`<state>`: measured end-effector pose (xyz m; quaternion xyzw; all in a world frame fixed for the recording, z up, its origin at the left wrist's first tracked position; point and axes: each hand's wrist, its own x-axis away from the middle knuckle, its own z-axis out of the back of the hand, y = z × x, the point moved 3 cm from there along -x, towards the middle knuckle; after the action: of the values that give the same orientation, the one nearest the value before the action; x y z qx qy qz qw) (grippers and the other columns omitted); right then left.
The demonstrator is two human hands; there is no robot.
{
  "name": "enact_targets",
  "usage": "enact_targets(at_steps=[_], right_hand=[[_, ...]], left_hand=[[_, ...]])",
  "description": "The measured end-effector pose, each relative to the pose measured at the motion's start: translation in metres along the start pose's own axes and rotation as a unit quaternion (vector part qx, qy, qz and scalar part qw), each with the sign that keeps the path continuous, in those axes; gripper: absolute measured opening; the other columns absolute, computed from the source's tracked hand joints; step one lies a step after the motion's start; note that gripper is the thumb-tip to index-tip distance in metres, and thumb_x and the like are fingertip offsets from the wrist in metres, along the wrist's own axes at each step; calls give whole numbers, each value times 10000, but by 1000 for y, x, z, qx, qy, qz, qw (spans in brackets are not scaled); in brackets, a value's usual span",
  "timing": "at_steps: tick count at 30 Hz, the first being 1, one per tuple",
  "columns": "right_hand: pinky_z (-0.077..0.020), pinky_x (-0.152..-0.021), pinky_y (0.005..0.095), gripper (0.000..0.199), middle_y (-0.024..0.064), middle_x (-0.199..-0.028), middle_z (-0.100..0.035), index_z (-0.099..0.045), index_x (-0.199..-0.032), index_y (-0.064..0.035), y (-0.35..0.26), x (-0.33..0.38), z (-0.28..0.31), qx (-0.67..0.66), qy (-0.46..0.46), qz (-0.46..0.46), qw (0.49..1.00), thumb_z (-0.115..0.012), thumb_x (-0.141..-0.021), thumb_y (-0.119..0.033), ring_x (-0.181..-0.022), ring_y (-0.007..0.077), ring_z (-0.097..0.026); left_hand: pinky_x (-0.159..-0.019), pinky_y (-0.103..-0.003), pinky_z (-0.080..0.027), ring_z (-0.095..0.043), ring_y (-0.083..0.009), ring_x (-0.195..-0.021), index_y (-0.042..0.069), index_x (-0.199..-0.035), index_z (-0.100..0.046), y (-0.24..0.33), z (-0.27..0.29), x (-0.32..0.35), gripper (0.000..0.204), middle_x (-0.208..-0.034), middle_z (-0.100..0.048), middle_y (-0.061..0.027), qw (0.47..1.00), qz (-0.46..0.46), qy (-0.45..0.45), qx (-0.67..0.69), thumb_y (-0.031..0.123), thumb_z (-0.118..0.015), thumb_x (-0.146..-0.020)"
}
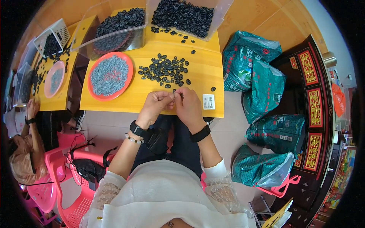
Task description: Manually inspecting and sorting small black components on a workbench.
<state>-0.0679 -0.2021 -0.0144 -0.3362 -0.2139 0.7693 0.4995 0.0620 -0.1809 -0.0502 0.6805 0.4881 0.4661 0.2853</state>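
Note:
My left hand [155,105] and my right hand [188,106] meet over the near edge of the yellow table, fingertips pinched together. A small black oval piece [174,91] shows between the fingertips, mostly covered by them. What the left fingertips pinch is too small to make out. Just beyond my hands lies a loose spread of black oval pieces [164,70], many with two holes. To the left, a round red-orange plate [130,74] holds a heap of small grey metal parts [109,75], possibly screws.
Clear plastic bins [142,38] of black pieces stand at the table's far side. A white label [208,102] lies near the right edge. Green bags [266,85] stand on the right. On the left, another person's hand [32,108] is beside a second table with a pink plate [48,85].

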Motion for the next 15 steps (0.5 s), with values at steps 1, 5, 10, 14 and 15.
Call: enact_targets(at_steps=[1, 5, 10, 14, 15], right_hand=[[-446, -653, 434, 90, 147, -790, -584, -532, -865, -26, 2, 1, -2, -22, -7, -28, 999, -568, -833, -102, -771, 334, -552], [-460, -623, 440, 115, 169, -755, -605, -536, -839, -6, 9, 4, -7, -133, 11, -93, 987, -576, -835, -114, -716, 351, -589], [-482, -588, 414, 119, 175, -706, -629, -585, -824, 4, 8, -2, 1, -21, 14, -103, 994, -569, -828, -114, -644, 348, -610], [-479, -627, 449, 137, 184, -732, -633, -616, -784, -10, 22, -3, -6, 161, -38, -100, 981, -561, -801, -135, -704, 366, -609], [-479, -627, 449, 137, 184, -732, -633, -616, -784, -10, 26, -3, -7, 161, -37, -101, 981, -561, -801, -135, -704, 366, -609]], left_hand=[[-606, -215, -490, -598, -84, -675, 3, -881, -660, -4, -1, -1, 132, -781, -655, -33, 1000, 0, -1, -1, 129, -620, -882], [-565, -265, -453, -582, -151, -603, -26, -837, -603, -2, -7, 5, 102, -696, -617, -94, 932, -182, 100, -299, 66, -571, -864], [-549, -310, -437, -556, -222, -557, -44, -854, -573, 6, -8, 16, 91, -648, -556, -163, 895, -211, 111, -377, 40, -537, -843], [-521, -298, -415, -543, -197, -535, -40, -817, -573, 4, -1, 17, 109, -618, -555, -137, 905, -222, 132, -338, 45, -515, -854], [-507, -282, -402, -538, -169, -528, -35, -800, -574, 2, 1, 17, 115, -608, -561, -113, 903, -235, 143, -328, 48, -518, -857]])
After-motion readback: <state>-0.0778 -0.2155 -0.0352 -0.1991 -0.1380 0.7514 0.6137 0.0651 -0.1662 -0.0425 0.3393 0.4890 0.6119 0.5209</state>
